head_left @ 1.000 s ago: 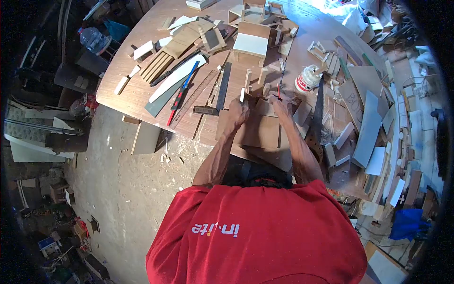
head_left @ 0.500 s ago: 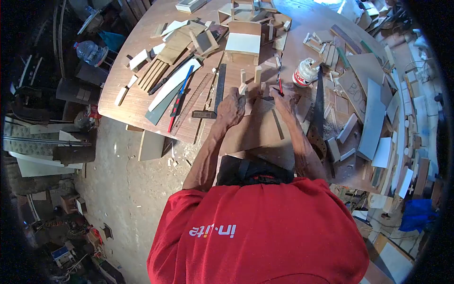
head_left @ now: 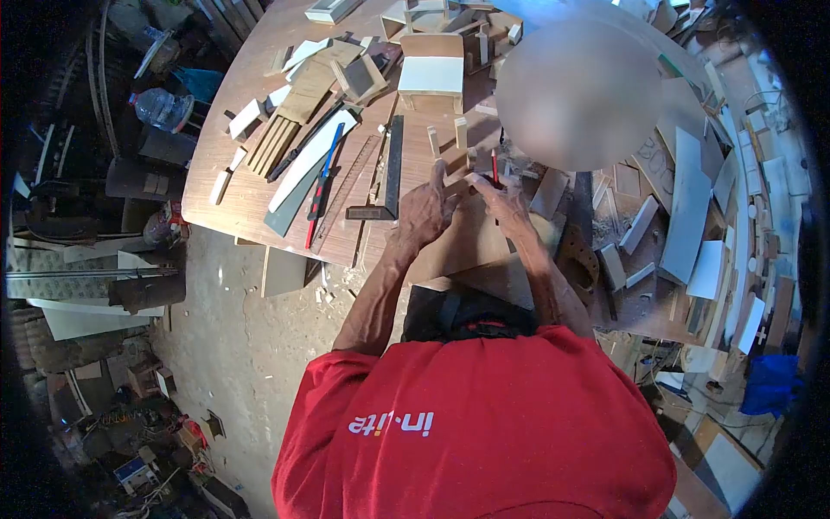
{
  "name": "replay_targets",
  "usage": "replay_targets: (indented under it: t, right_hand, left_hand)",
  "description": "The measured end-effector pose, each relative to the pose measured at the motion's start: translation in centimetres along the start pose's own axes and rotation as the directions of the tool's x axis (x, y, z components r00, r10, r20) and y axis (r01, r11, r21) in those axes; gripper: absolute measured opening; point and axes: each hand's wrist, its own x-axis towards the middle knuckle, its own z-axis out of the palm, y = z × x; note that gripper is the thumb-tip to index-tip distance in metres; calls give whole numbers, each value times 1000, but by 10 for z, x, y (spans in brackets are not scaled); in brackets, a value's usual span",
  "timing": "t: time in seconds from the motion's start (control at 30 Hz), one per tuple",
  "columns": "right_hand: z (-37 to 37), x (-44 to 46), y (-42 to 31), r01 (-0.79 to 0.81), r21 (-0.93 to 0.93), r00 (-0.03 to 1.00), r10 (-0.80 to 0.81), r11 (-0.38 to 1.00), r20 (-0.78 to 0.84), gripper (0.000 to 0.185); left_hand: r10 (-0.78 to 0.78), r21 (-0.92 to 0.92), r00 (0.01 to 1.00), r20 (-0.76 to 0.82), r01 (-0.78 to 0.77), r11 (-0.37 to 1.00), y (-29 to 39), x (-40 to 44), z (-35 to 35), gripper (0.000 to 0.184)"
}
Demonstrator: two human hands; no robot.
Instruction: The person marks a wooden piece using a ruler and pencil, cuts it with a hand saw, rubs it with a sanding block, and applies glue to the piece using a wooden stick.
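My left hand [head_left: 425,213] is closed at a small wooden piece with upright pegs, gripping its near side; the fingers partly cover it. Two pale wooden pegs [head_left: 461,132] stand up just beyond my fingertips. My right hand [head_left: 505,208] is closed around a red pencil [head_left: 495,166], which points up, and its index fingertip reaches the wooden piece close to my left hand. Under both hands lies a brown board [head_left: 462,246]. To the left of my left hand rests a dark try square [head_left: 393,164].
A small wooden chair-like piece with a white seat [head_left: 430,76] stands farther back. A blue-and-red hacksaw blade tool [head_left: 322,186], white strips [head_left: 303,173] and slatted wood [head_left: 275,145] lie left. Offcuts [head_left: 638,227] crowd the right. A blurred round patch hides the back right.
My hands have come closer together, and the pencil stands more upright in my right hand. The view has shifted slightly. A blurred patch now covers where the white bottle stood.
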Motion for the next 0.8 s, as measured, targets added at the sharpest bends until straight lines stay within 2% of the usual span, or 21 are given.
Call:
replay_targets:
  t: [0.03,0.1,0.13,0.2,0.27,0.33,0.4,0.43,0.47,0.5,0.53,0.6,0.63,0.7,0.73,0.8]
  right_hand:
    - [-2,3,3,-1,1,1000,1,1000,1,30]
    - [-7,8,7,-159,38,987,159,987,5,30]
    - [-6,9,9,-161,37,987,161,986,6,30]
    - [-3,10,15,-47,105,999,48,993,-7,31]
    - [-3,17,20,-98,64,995,99,993,-9,32]
    - [-2,20,17,-147,24,989,147,989,-15,32]
    - [-1,21,15,-75,-24,993,72,997,-95,32]
    - [-1,23,17,-75,-21,993,72,997,-95,32]
    - [-1,26,20,-7,25,993,10,1000,-121,33]
    - [0,26,19,60,70,987,-49,996,-150,37]
    - [-1,27,17,58,71,987,-47,996,-152,37]
    - [-6,28,11,193,-230,966,-226,954,-125,40]
    - [-6,31,15,194,-229,966,-226,954,-125,40]
    - [-7,39,25,357,-323,910,-404,877,-92,40]
    - [-9,42,27,356,-322,910,-404,877,-93,40]
    - [-11,46,32,366,-446,893,-443,817,-78,37]
  left_hand:
    - [-2,1,1000,1,2,1000,-2,0,1,52]
    - [73,-52,989,-130,-81,995,-8,-2,-1,39]
    - [71,-53,989,-130,-79,995,-10,-2,-2,39]
    - [87,-106,986,-141,-102,989,-14,-1,-3,31]
    - [94,-152,986,-136,-115,982,-20,1,1,30]
    - [69,-329,968,-240,-148,933,-22,3,8,28]
    - [52,-341,975,-217,-125,932,-26,4,10,27]
    - [37,-351,981,-193,-104,931,-28,4,11,27]
    - [37,-350,981,-191,-103,931,-30,6,12,27]
    - [47,-323,972,-229,-121,939,-32,8,13,23]
    - [59,-295,962,-266,-140,945,-34,11,14,20]
    - [79,-282,962,-263,-155,947,-37,13,12,19]
    - [98,-269,960,-262,-170,948,-37,14,10,19]
    - [88,-262,965,-245,-154,953,-34,16,7,19]
    - [77,-254,971,-228,-136,958,-33,17,6,19]
    - [91,-256,971,-222,-148,955,-33,18,4,19]
